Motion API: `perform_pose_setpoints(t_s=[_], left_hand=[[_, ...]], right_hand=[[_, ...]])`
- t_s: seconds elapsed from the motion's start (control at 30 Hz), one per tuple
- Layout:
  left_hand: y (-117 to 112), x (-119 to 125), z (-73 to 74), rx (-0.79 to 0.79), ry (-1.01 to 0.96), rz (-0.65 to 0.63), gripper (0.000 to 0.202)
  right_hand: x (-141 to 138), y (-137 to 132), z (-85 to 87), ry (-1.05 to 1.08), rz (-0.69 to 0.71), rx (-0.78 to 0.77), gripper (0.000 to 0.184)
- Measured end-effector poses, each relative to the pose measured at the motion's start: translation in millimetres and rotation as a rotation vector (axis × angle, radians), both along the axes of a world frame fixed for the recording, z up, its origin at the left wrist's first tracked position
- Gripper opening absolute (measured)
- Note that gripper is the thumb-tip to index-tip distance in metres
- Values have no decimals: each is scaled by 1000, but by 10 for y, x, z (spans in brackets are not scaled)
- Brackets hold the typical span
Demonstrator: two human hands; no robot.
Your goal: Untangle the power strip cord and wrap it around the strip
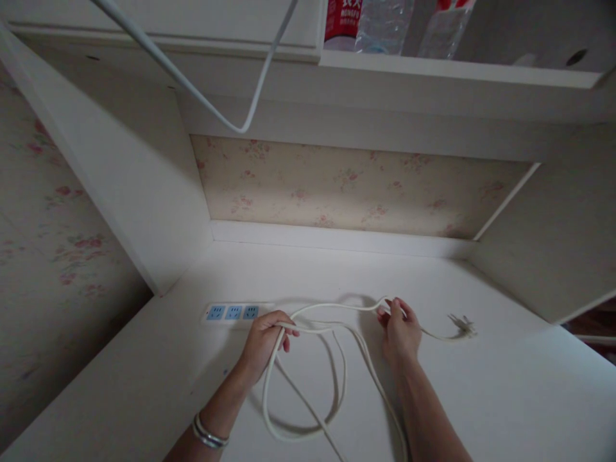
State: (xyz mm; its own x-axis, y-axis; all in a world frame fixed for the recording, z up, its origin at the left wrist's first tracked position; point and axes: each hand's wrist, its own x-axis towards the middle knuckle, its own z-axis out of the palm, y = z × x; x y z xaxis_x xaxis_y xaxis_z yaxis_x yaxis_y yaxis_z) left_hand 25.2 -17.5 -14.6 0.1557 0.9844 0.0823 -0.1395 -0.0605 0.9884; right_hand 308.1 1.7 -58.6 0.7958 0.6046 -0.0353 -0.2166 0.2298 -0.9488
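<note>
A white power strip (233, 313) with blue sockets lies on the white desk (505, 398). Its long white cable (337, 372) runs in loose loops across the desk toward me. My left hand (264, 340) is closed round a bundle of the cable just right of the strip. My right hand (399, 330) pinches the cable further along, fingers closed on it. Beyond my right hand the cable ends in a plug (462, 324) lying flat on the desk.
The desk sits in a white alcove with side panels and floral wallpaper (346, 192) at the back. A shelf above (457, 67) holds bottles (385, 25). Another white cable (192, 90) hangs down at the upper left. A bangle is on my left wrist.
</note>
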Motion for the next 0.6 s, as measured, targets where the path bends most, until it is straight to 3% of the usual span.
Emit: perform_pose_setpoints(t_s=[0.17,0.23,0.33,0.4,0.43,0.5,0.6], left_hand=[[-17,21,5,-73,-60,-3,16],[-14,29,-11,-82,-75,-23,17],[-11,39,1,-97,-73,-12,22],[-13,46,27,-108,-63,10,29],[-16,51,37,-111,-55,16,32],[-24,61,42,-110,-35,13,33],[-35,76,3,-95,-17,-29,28]], right_hand=[[-124,-3,13,-418,281,-263,57],[-142,-28,47,-501,304,-313,54],[-188,-135,160,-492,220,-278,43],[-311,-269,282,-418,221,-166,30],[-415,-351,357,-372,275,-109,26],[-696,-523,520,-271,516,-57,28],[-1182,-719,738,-268,909,-154,36]])
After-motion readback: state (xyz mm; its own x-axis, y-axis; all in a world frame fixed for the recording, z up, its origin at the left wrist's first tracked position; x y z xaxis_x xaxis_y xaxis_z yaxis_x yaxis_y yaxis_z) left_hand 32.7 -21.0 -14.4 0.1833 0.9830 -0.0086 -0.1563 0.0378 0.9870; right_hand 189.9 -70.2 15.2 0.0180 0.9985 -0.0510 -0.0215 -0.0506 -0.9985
